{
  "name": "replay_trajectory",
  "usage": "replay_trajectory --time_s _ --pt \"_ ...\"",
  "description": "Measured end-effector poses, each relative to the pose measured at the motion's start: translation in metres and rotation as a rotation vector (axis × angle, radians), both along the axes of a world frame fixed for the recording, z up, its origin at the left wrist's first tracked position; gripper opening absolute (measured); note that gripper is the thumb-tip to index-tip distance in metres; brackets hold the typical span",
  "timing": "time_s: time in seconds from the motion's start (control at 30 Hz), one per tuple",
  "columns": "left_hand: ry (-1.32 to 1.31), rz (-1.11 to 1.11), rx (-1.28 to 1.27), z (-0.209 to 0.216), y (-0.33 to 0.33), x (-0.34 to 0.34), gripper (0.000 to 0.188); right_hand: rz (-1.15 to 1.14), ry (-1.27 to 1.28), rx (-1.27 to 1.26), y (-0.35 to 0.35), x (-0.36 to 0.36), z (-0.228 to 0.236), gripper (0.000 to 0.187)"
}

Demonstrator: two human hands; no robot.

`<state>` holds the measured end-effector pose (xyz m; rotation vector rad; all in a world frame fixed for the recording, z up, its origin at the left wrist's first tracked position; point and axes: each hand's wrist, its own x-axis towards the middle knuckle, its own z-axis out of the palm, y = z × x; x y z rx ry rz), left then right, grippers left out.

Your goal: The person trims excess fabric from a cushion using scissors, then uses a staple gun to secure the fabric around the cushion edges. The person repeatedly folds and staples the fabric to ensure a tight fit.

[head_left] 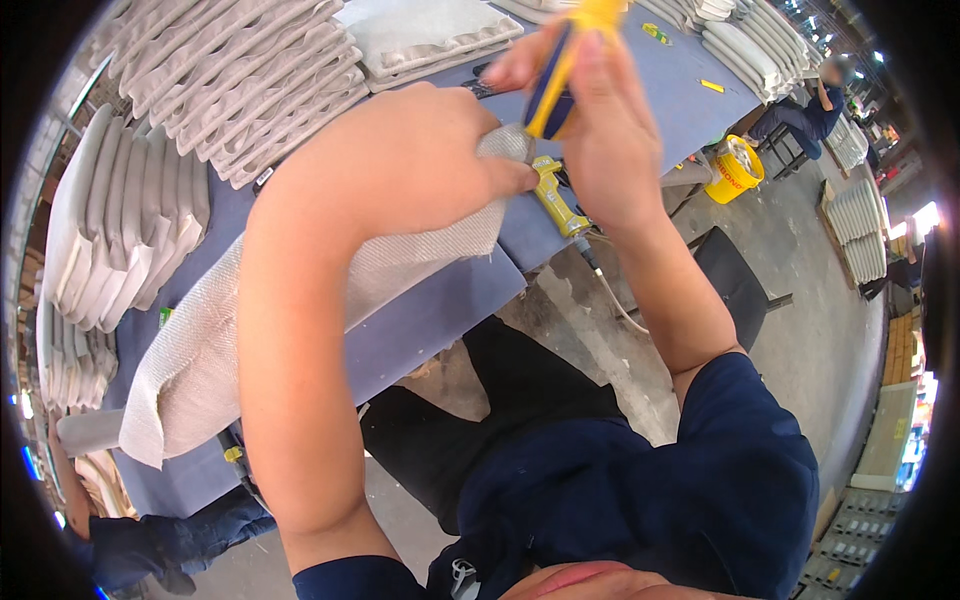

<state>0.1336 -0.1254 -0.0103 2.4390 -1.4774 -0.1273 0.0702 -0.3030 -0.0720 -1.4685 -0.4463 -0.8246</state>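
A long piece wrapped in light grey woven fabric (200, 360) lies aslant along the table's near edge. One rounded end shows at the far left, and a loose flap of fabric hangs beside it. Near the other end, my left hand (430, 160) is closed on the fabric, thumb and fingers pinching its edge. Just above and to the right, my right hand (615, 140) grips a yellow and dark blue tool (560, 85), held upright; its kind cannot be made out. Below the hands lies a yellow hand tool (556, 198) with a pale hose from its end.
The blue-grey table (430, 320) bears tall stacks of moulded grey panels (230, 80) and pale curved panels (130, 215). A yellow bucket (735, 168) and a dark chair (720, 285) stand right. Another person (815, 105) sits far right; someone else's legs (200, 535) show lower left.
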Motion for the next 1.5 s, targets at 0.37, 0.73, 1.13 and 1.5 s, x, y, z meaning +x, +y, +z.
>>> replay_trajectory --time_s 0.37,0.73,1.13,1.5 --pt "-0.075 -0.037 -0.083 -0.007 0.005 0.006 0.058 -0.260 -0.318 0.445 -0.043 -0.036 0.009 0.028" --pt "-0.050 -0.015 -0.002 -0.001 0.004 0.006 0.061 -0.153 -0.061 0.498 -0.036 -0.018 -0.011 0.029" --pt "0.010 0.057 0.053 0.009 0.006 0.000 0.055 -0.168 -0.310 -0.078 -0.026 -0.042 0.031 0.032" --pt "0.010 0.030 0.013 0.008 0.012 0.005 0.055 -0.116 0.180 -0.309 -0.002 -0.003 0.061 0.029"
